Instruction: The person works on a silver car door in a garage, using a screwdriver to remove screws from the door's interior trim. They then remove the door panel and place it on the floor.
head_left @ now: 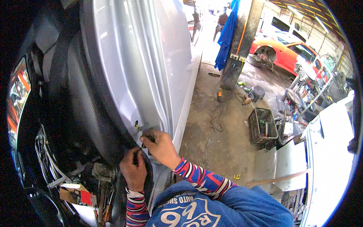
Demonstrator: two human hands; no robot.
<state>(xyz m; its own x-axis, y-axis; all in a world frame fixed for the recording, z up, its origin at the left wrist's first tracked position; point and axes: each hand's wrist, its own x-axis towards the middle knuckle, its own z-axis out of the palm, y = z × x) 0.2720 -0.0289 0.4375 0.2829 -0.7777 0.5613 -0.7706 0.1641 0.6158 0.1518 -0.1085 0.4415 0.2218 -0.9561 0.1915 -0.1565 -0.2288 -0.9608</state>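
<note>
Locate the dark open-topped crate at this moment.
In the head view, the crate stands on the floor, right of the person's right hand, below and right of the pillar in the picture.

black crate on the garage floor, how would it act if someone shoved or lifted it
The black crate looks like rigid plastic, so it should probably keep its shape. Items show inside, so it may be heavier than when empty, and they could shift. Being boxy, it would likely scrape along the floor rather than roll.
</note>
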